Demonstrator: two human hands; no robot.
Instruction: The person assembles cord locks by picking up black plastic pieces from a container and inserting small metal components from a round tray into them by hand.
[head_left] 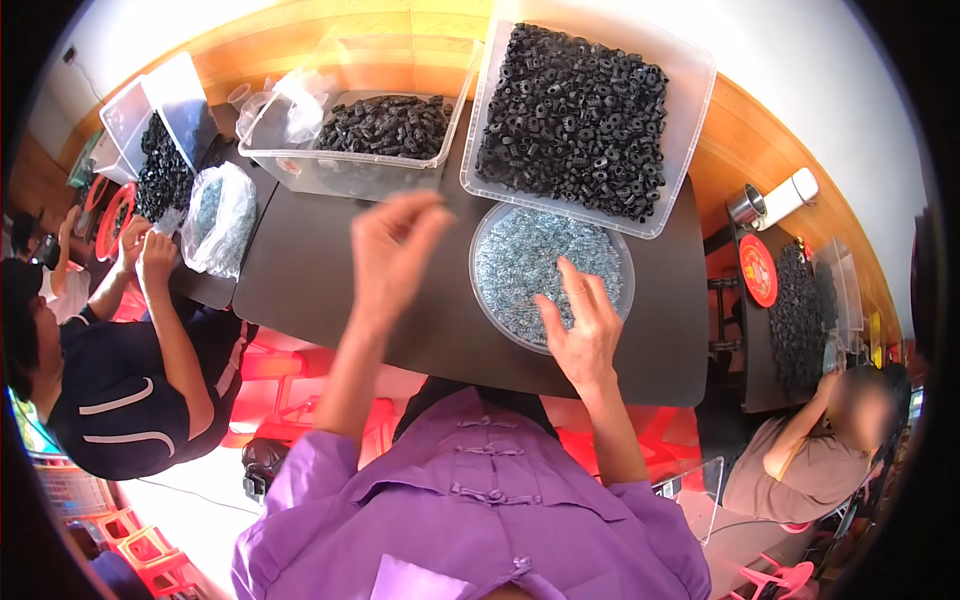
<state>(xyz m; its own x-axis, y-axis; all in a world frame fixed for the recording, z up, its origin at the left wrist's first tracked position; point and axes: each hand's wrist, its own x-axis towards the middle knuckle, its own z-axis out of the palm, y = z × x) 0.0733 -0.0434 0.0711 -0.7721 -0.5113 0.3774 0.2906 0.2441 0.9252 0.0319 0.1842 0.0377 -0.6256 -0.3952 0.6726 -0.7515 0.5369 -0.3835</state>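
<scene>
Purple jacket (450, 535) faces a bowl (629, 270) of silvery pieces (520, 265) (right grip (584, 328) spread, left grip (393, 248) blurred, unclear).

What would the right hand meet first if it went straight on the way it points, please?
The right hand would probably meet the small shiny pieces in the round tub first, though depth is unclear.

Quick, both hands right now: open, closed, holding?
Left hand: blurred, can't tell whether it's closed or holding anything.
Right hand: open, over the round tub.
</scene>
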